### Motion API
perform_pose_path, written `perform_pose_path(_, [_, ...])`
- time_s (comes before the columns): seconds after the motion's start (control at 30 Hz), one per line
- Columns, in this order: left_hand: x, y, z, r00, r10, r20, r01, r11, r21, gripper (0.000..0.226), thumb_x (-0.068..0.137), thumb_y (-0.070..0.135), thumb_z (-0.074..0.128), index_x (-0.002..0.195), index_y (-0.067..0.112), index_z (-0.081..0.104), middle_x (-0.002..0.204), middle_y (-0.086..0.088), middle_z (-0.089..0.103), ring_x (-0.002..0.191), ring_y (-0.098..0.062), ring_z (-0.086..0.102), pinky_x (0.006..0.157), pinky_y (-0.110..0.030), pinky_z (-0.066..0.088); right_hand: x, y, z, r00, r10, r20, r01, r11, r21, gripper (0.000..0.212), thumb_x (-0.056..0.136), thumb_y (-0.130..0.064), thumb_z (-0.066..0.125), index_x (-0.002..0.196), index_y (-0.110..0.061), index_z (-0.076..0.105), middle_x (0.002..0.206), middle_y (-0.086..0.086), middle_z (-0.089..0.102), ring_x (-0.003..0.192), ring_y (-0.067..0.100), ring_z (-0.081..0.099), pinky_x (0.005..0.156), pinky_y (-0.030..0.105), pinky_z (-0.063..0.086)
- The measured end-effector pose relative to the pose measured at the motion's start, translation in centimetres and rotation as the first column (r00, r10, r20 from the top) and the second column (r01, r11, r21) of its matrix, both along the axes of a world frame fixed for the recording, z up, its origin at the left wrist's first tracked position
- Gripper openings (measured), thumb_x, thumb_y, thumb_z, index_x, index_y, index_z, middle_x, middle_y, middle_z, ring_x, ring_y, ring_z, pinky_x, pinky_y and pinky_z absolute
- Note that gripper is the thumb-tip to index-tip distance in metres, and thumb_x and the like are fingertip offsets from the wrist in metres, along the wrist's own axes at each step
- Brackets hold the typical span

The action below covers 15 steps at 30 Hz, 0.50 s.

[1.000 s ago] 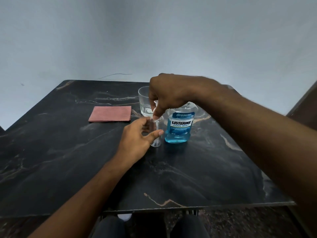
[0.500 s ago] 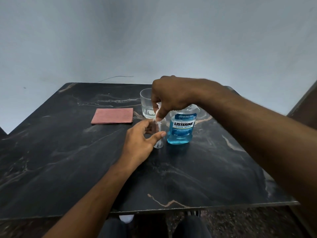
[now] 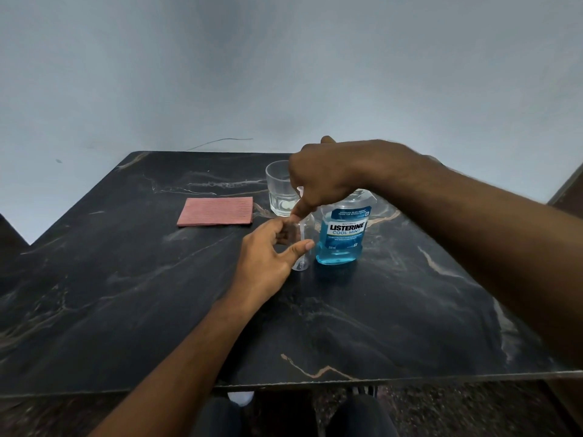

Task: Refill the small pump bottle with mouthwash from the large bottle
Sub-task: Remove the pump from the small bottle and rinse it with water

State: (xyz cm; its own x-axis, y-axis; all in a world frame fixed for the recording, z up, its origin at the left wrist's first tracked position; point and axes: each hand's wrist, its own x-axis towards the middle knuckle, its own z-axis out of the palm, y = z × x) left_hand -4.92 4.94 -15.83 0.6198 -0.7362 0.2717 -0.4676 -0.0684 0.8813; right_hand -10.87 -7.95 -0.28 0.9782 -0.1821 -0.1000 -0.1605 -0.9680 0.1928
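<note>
A small clear pump bottle [image 3: 301, 263] stands on the black marble table [image 3: 157, 294], just left of the large mouthwash bottle [image 3: 342, 234] of blue liquid. My left hand [image 3: 268, 250] wraps around the small bottle's body, thumb in front. Above it, my right hand [image 3: 328, 181] pinches the white pump top at the small bottle's neck; the pump's thin tube shows inside the clear body. The large bottle's neck and cap area are hidden behind my right hand.
A clear drinking glass [image 3: 279, 192] stands behind the small bottle. A folded pink cloth [image 3: 216, 211] lies to the left of it. The table's front edge [image 3: 378, 378] runs near my knees; a grey wall is behind.
Both hands stay on the small bottle; my right hand's fingers have shifted slightly on the pump top. The view has tilted a little.
</note>
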Motion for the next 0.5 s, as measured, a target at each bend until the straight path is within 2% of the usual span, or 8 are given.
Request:
perform_pose_path(0.17, [0.1, -0.1, -0.1, 1.0, -0.008, 0.013, 0.008, 1.0, 0.002, 0.026, 0.084, 0.034, 0.081, 0.106, 0.027, 0.068, 0.102, 0.01, 0.071, 0.095, -0.002, 0.067, 0.082, -0.02, 0.055, 0.1, 0.3, 0.1, 0.999, 0.016, -0.031, -0.018, 0.999, -0.038, 0.043, 0.081, -0.058, 0.07, 0.058, -0.025, 0.054, 0.058, -0.013, 0.056, 0.066, 0.001, 0.042, 0.085, 0.038, 0.026])
perform_pose_path(0.33, [0.1, -0.3, -0.5, 0.999, -0.003, 0.045, 0.004, 1.0, -0.006, 0.026, 0.085, 0.034, 0.08, 0.105, 0.027, 0.066, 0.102, 0.01, 0.07, 0.096, -0.002, 0.066, 0.081, -0.02, 0.054, 0.4, 0.5, 0.4, 0.999, 0.004, -0.048, -0.007, 0.999, -0.054, 0.044, 0.078, -0.058, 0.073, 0.056, -0.024, 0.055, 0.056, -0.013, 0.054, 0.066, 0.001, 0.043, 0.085, 0.04, 0.027])
perform_pose_path(0.43, [0.0, -0.4, -0.8, 0.996, 0.013, 0.084, -0.014, 1.0, 0.01, 0.021, 0.087, 0.037, 0.078, 0.1, 0.029, 0.063, 0.101, 0.013, 0.067, 0.096, 0.0, 0.064, 0.075, -0.013, 0.047, 0.1, 0.5, 1.0, 0.998, -0.03, -0.048, 0.027, 0.998, -0.052, 0.052, 0.07, -0.07, 0.071, 0.058, -0.022, 0.053, 0.055, -0.01, 0.052, 0.064, 0.005, 0.045, 0.086, 0.041, 0.027])
perform_pose_path(0.5, [-0.2, -0.4, -1.0, 0.994, 0.026, 0.108, -0.028, 1.0, 0.013, 0.021, 0.088, 0.039, 0.075, 0.1, 0.033, 0.059, 0.099, 0.017, 0.062, 0.095, 0.004, 0.061, 0.071, -0.009, 0.043, -0.5, 0.6, 1.9, 0.996, -0.071, -0.051, 0.071, 0.997, -0.012, 0.059, 0.061, -0.08, 0.068, 0.072, -0.022, 0.065, 0.065, -0.01, 0.062, 0.072, 0.009, 0.054, 0.087, 0.04, 0.032])
